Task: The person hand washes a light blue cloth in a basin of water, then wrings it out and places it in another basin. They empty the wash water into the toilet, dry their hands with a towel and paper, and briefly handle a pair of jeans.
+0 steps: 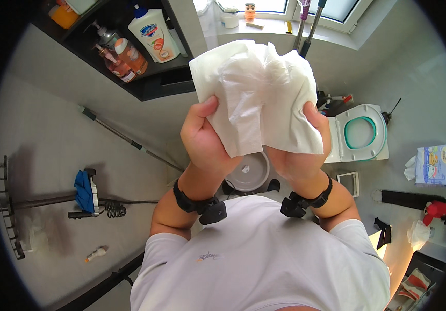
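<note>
A crumpled white paper towel or tissue is spread between my two hands, raised before me. My left hand grips its left edge, thumb on top and the fingers hidden beneath. On the opposite edge my right hand holds it the same way, most of its fingers covered by the sheet. Below the sheet, partly covered, a round grey basin or bucket stands on the floor with a small white piece in it. Both wrists wear black straps with small black boxes.
A toilet with its lid up is at the right, near a wall-mounted tissue pack. Pump bottles stand in a black wall shelf at upper left. Poles lean by the windowsill; another pole leans left.
</note>
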Demonstrator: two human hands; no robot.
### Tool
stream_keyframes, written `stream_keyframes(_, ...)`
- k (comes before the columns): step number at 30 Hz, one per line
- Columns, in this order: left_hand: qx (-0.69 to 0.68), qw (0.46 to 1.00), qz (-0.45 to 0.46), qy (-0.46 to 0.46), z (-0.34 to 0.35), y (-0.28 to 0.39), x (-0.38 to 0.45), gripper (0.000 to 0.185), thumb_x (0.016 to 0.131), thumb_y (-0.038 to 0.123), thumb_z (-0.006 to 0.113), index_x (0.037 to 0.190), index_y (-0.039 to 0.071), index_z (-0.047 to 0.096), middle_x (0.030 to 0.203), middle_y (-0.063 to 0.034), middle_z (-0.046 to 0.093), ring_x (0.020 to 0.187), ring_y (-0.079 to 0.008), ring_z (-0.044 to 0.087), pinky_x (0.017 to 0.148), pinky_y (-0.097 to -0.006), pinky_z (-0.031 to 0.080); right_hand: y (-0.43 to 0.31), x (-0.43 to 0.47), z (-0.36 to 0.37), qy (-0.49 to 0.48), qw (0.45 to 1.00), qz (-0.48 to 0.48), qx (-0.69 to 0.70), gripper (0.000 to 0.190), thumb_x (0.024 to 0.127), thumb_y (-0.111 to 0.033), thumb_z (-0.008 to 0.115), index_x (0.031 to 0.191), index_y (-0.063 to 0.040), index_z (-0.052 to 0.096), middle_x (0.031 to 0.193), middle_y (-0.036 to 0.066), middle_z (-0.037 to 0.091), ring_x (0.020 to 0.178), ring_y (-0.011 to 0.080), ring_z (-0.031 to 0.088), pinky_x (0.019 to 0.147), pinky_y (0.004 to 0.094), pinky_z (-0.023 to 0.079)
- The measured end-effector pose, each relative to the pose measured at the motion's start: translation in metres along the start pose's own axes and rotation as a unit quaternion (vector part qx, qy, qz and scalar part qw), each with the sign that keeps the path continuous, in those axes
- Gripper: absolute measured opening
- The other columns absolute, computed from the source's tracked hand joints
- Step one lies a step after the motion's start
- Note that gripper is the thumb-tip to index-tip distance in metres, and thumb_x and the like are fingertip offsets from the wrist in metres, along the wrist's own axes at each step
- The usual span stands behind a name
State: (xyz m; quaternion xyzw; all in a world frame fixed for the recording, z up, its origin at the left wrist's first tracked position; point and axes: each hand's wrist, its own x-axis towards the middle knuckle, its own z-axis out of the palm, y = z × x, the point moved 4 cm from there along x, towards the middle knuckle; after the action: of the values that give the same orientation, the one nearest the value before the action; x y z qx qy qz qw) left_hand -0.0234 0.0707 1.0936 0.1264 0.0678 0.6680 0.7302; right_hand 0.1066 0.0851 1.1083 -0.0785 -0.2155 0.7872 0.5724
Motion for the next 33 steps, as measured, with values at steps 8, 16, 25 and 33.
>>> stream_keyframes(8, 0.128, 0.99, 0.044, -0.047, -0.001, 0.002, -0.007, 0.061, 0.101, 0.045, 0.036, 0.144, 0.002, 0.043, 0.14, -0.015, 0.053, 0.132, -0.0298, 0.05, 0.113, -0.0453, 0.036, 0.017, -0.001, 0.005, -0.053, 0.923, -0.136, -0.357, 0.062, 0.095, -0.033, 0.062, 0.144, -0.001, 0.043, 0.132, 0.011, 0.057, 0.121, 0.0191, 0.053, 0.104, 0.0358, 0.04)
stream_keyframes(16, 0.569, 0.76, 0.292, -0.114, 0.017, 0.045, -0.002, 0.046, 0.08, 0.007, 0.078, 0.121, 0.003, 0.059, 0.144, -0.017, 0.038, 0.129, -0.0247, 0.044, 0.107, -0.0397, 0.037, -0.001, 0.001, 0.008, -0.155, 0.821, -0.106, -0.539, 0.029, 0.092, -0.003, 0.061, 0.121, -0.002, 0.062, 0.112, 0.008, 0.065, 0.098, 0.0174, 0.061, 0.088, 0.0301, 0.048)
stream_keyframes(25, 0.413, 0.882, 0.222, -0.038, 0.086, 0.023, -0.044, 0.011, 0.098, 0.005, 0.06, 0.103, -0.001, 0.053, 0.098, -0.017, 0.068, 0.089, -0.0189, 0.069, 0.076, -0.0306, 0.057, -0.089, -0.043, 0.059, -0.203, 0.754, -0.196, -0.593, 0.037, 0.08, 0.001, 0.076, 0.115, 0.001, 0.063, 0.109, 0.012, 0.068, 0.096, 0.0205, 0.067, 0.083, 0.0273, 0.052)
stream_keyframes(33, 0.237, 0.863, 0.154, -0.419, 0.171, -0.033, -0.072, 0.013, 0.091, 0.005, 0.068, 0.1, -0.002, 0.064, 0.104, -0.0298, 0.069, 0.084, -0.0408, 0.072, 0.068, -0.0491, 0.062, -0.125, -0.093, 0.111, -0.384, 0.855, -0.278, -0.212, 0.009, 0.087, -0.002, 0.071, 0.095, -0.002, 0.076, 0.096, 0.016, 0.069, 0.075, 0.0233, 0.065, 0.065, 0.0283, 0.053)
